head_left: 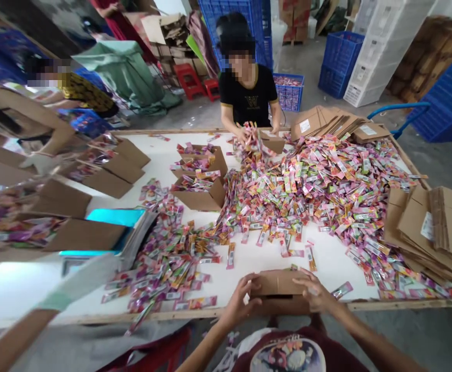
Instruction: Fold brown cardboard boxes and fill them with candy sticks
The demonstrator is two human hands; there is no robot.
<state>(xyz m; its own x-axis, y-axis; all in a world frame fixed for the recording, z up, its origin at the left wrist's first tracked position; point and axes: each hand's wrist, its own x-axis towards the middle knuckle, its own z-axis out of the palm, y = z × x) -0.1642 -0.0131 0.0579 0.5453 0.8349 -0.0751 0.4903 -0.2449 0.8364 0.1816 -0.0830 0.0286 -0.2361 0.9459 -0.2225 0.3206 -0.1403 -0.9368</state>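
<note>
My left hand (242,298) and my right hand (314,293) both grip a small brown cardboard box (277,283) at the near edge of the white table (329,261), one hand on each side with fingers curled over its top flaps. Just beyond the box lie scattered colourful sachets (288,247). A large heap of the same sachets (307,181) covers the middle and right of the table.
A person in a black shirt (247,93) works across the table, hands in the heap. Open boxes holding sachets (198,173) sit centre-left. Flat cardboard stacks (435,227) lie at right and far right. A gloved hand (78,281) reaches in at near left. Blue crates (338,62) stand behind.
</note>
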